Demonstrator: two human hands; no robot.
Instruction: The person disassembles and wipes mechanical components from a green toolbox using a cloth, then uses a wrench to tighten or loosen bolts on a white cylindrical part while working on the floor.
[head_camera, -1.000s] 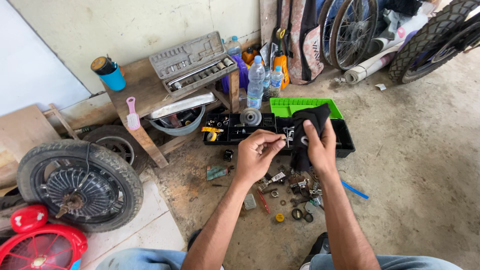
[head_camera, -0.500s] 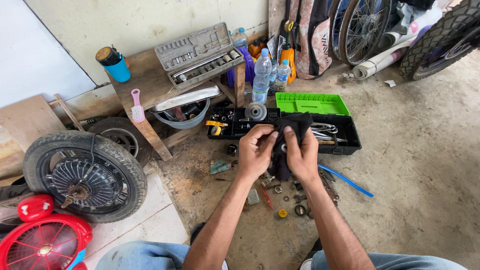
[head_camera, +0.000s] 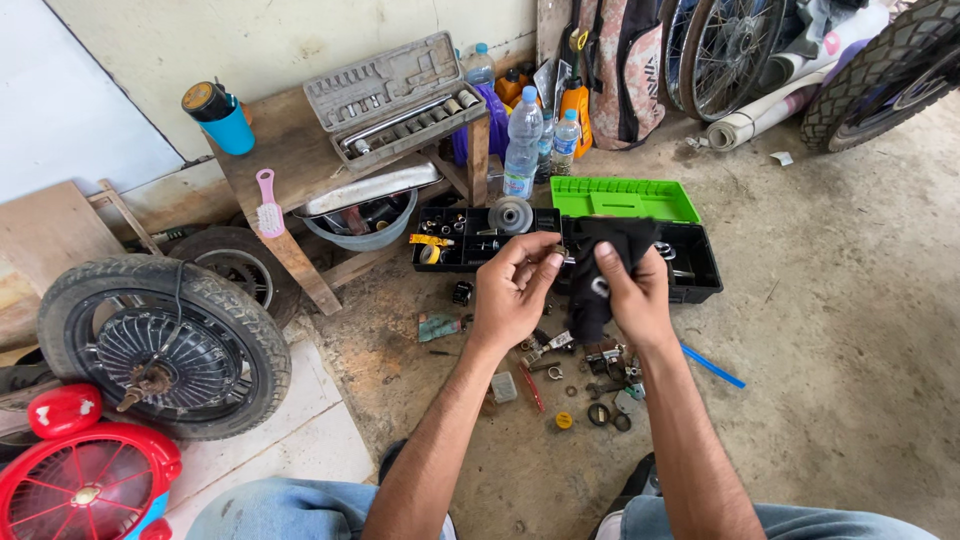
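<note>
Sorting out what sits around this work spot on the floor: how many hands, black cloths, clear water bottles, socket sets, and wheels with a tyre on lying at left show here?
Hands: 2, left hand and right hand
Black cloth: 1, in the hands
Clear water bottles: 2
Socket set: 1
Wheel with tyre: 1
Total: 7

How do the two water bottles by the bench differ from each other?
The taller bottle stands nearer the person, right beside the wooden bench's leg; the shorter bottle stands just behind and to the right of it. The taller bottle reaches well above the shorter bottle. Both are clear plastic, upright, with blue caps and blue labels, standing on the concrete floor behind the open black toolbox.
</note>
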